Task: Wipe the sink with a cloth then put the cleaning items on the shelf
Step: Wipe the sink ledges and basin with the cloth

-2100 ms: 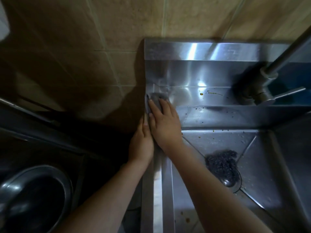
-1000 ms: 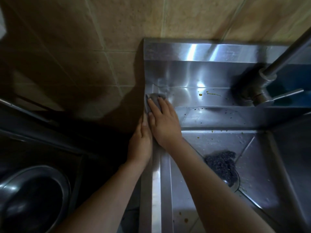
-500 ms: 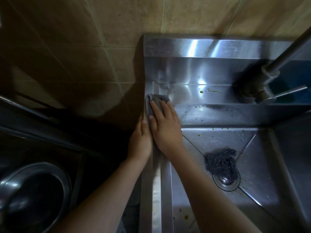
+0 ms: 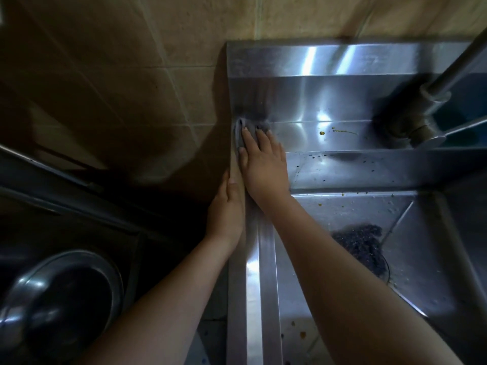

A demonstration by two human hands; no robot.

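Now | right hand (image 4: 263,164) flat, pressing cloth (image 4: 239,133) | long axis toward wall (image 4: 158,48) | sink (image 4: 266,259) corner

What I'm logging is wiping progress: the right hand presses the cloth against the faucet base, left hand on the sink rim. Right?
No. The head view shows the right hand pressing the cloth into the back left corner, apart from the faucet. The rest holds.

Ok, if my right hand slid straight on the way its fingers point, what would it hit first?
Probably the sink's upright back panel: your right hand, flat on the cloth, points at it from the ledge corner. Depth is hard to judge.
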